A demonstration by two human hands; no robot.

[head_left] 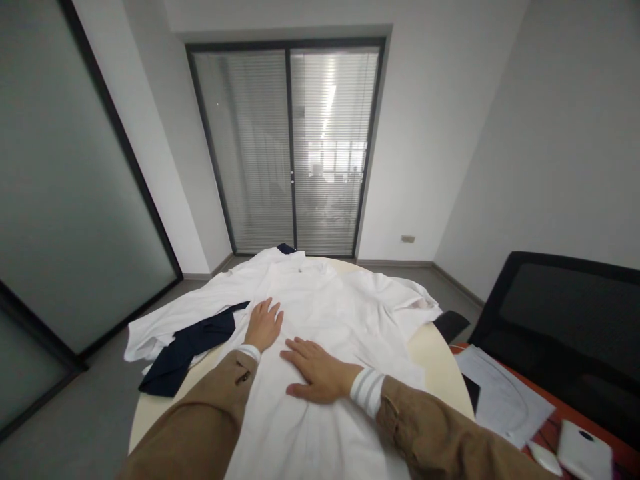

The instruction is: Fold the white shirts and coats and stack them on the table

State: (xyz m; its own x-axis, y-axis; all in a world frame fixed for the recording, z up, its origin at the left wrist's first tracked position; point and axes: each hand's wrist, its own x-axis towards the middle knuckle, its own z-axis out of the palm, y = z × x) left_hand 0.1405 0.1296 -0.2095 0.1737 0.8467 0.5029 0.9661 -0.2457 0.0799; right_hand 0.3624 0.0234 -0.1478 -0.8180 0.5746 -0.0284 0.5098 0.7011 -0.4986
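While the left hand [263, 327] and right hand [320, 371] rest on a white shirt [345, 320], their fingers [300, 350] lie spread apart.

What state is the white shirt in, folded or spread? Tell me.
Spread: the shirt lies open across the table, sleeves out, left hand and right hand flat on it.

Readable text: none | paper sheets [503, 397] on orange tabletop [580, 419]: faint printed lines, too small to read | white device [584, 451]: dark mark, unreadable | white shirt [320, 320]: no legible label
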